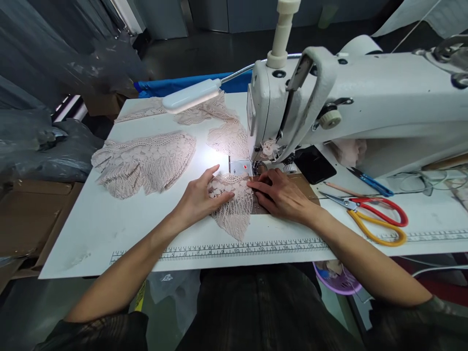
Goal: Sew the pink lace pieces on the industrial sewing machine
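Note:
A small pale pink lace piece (pixel 234 209) lies at the front of the sewing machine's needle area, its top edge by the metal needle plate (pixel 239 168). My left hand (pixel 199 197) rests at its left side, thumb on the lace and forefinger stretched away from it. My right hand (pixel 280 195) is closed at the lace's right edge, with bent fingertips gripping it next to the presser foot. Part of the lace edge is hidden under my fingers. The white sewing machine (pixel 292 102) stands over the right half of the table.
More lace pieces (pixel 146 161) lie on the table's left and back. A lamp (pixel 192 96) hangs over the back. To the right are red-and-yellow scissors (pixel 380 217), blue-handled snips (pixel 373 183) and a black phone-like slab (pixel 315 165). A printed ruler (pixel 234 250) runs along the front edge.

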`<act>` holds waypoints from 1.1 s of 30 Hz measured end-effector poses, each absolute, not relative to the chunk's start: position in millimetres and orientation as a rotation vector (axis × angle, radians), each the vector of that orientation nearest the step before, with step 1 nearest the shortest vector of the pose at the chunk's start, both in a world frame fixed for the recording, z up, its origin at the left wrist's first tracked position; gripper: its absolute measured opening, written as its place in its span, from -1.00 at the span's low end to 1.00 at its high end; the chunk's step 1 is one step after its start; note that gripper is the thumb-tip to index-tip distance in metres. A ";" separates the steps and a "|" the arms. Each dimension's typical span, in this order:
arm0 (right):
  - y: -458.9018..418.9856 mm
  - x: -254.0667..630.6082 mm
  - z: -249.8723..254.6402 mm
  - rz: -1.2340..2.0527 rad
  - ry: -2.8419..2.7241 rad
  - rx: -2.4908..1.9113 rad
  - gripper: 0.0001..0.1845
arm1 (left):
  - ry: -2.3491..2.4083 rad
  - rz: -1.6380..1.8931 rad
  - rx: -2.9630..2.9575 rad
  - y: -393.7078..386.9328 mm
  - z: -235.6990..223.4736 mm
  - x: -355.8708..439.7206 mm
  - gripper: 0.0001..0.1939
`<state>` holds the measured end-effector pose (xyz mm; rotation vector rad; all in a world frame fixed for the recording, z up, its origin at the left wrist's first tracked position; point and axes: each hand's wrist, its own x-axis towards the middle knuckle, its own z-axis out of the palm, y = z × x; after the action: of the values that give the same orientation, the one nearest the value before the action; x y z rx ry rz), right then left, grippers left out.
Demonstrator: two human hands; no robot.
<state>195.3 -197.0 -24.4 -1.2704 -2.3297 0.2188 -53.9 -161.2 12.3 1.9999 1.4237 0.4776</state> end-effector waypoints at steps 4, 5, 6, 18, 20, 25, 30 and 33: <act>-194.9 199.7 -23.2 0.348 -2.236 -1.234 -0.63 | 1.357 0.471 1.935 -158.0 14.1 -56.6 -0.18; -194.9 200.6 -22.8 0.386 -2.202 -1.232 -0.63 | 1.343 0.485 1.912 -157.1 13.2 -57.1 -0.20; -194.9 201.3 -22.6 0.418 -2.171 -1.231 -0.62 | 1.333 0.497 1.885 -156.2 11.9 -57.5 -0.21; -193.1 202.8 -30.6 0.330 -2.236 -1.191 -0.61 | 1.252 0.506 1.648 -147.9 11.8 -58.0 -0.25; -193.0 202.1 -31.2 0.304 -2.258 -1.202 -0.61 | 1.244 0.503 1.628 -148.1 13.4 -57.3 -0.26; -192.6 200.2 -32.1 0.256 -2.290 -1.210 -0.62 | 1.222 0.462 1.631 -150.0 13.5 -57.0 -0.24; -196.0 200.5 -28.6 0.276 -2.271 -1.227 -0.61 | 1.251 0.413 1.729 -149.0 11.8 -61.0 -0.24; -201.6 203.9 -22.3 0.376 -2.230 -1.186 -0.60 | 1.255 0.381 1.735 -147.7 11.7 -63.5 -0.24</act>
<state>203.9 -201.6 -22.3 -1.1858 -2.2296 0.3758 -63.5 -147.7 11.7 1.7352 1.2553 0.3810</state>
